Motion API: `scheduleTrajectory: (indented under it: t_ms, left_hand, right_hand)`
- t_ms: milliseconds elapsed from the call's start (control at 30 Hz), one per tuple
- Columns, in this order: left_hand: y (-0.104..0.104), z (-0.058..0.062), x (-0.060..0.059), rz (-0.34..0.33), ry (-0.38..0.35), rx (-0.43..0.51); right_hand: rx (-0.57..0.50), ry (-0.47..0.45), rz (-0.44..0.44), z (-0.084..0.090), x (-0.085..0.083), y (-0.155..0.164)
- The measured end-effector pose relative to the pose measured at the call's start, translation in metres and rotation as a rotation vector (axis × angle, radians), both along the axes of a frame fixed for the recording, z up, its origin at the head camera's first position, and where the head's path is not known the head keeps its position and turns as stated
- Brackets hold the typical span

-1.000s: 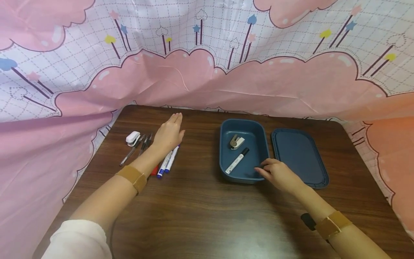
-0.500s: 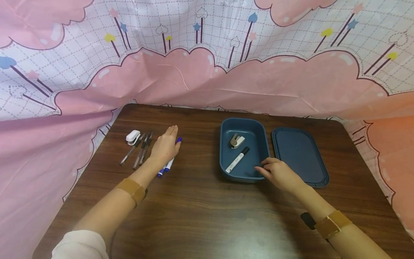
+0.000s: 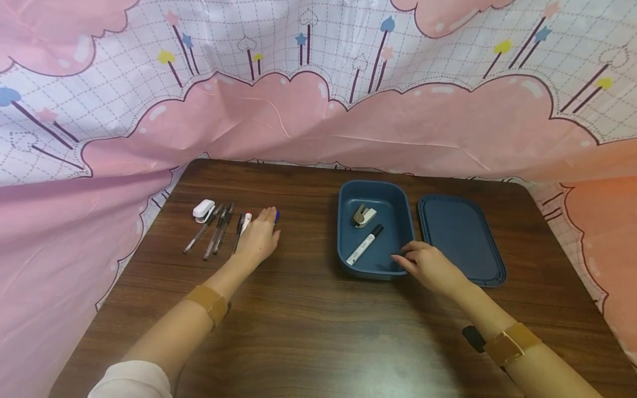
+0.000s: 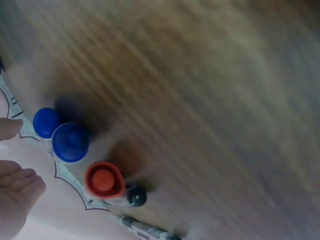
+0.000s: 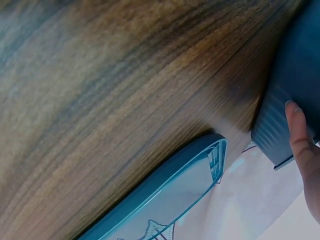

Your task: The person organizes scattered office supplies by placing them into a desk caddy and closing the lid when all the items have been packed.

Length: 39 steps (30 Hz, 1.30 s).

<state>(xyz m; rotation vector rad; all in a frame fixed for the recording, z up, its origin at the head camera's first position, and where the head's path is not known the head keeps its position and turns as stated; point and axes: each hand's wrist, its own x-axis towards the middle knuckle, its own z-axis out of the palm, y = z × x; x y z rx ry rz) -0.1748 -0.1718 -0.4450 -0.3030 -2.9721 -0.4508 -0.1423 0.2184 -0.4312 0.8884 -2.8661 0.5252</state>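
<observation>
The left hand [image 3: 260,237] has slid back toward the person over half a second and now lies flat, fingers straight, over the blue-capped markers [image 3: 276,216] on the bench [image 3: 308,331]. A red-capped marker [image 3: 246,220] now shows beside it. The right hand [image 3: 427,265] stays put, fingers curled on the blue box [image 3: 375,190] rim.
</observation>
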Motion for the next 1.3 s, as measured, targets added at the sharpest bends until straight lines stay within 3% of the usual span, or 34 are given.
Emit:
scheduleTrajectory:
  t_ms: [400, 667, 1300]
  left_hand:
    - [0.000, -0.010, -0.003, 0.010, -0.018, -0.056]
    - [0.000, -0.012, -0.013, 0.023, -0.027, -0.060]
    - [0.001, -0.014, -0.024, 0.029, -0.067, -0.114]
  right_hand:
    - [-0.007, 0.015, 0.010, -0.001, 0.001, 0.001]
    - [-0.016, 0.020, 0.016, -0.001, 0.001, 0.002]
    - [-0.002, 0.013, 0.010, -0.001, -0.001, 0.002]
